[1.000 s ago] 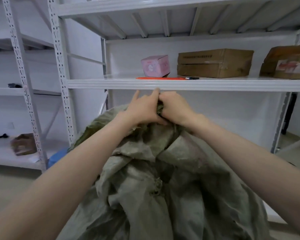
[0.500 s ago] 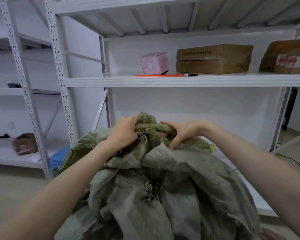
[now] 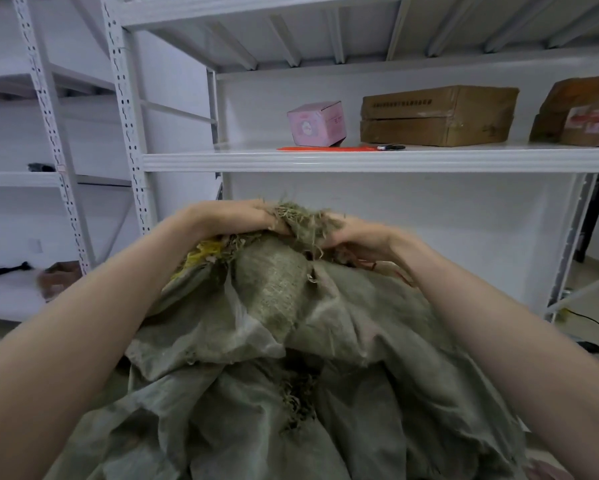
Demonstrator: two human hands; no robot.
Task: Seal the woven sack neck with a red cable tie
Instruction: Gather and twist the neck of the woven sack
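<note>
Two forearms [image 3: 83, 323] reach out over the woven sack [image 3: 291, 358], whose crumpled grey-green body fills the near part of the view. Its loose folds are the first worry. The cloth is slack and uneven, so the gathered neck could well come out lopsided, with a pleat left outside the bunch. Just under the left wrist a gap in the cloth shows something yellow [image 3: 204, 252]. If that fold is not drawn in, I judge the seal would leave an opening. Further out, the frayed mouth [image 3: 305, 221] sheds loose strands, which may snag or slip under a grip. Beyond, well apart from the sack, the red cable tie [image 3: 325, 148] lies flat on the shelf [image 3: 360, 161] in front of a pink box [image 3: 317, 123], with a black pen [image 3: 391, 147] just beside its right end. Fetching it likely means one hand lets go, and the bunch may spring open under a single grip.

Both arms stretch forward and converge at the sack's top. The left hand [image 3: 242, 218] lies palm down over the left side of the mouth, wrist bent, its fingers curled into the fray and gripping it. The right hand [image 3: 357, 233] meets it from the other side, fingers curled round a bunch of cloth. Their tips are hidden in the weave.
</note>
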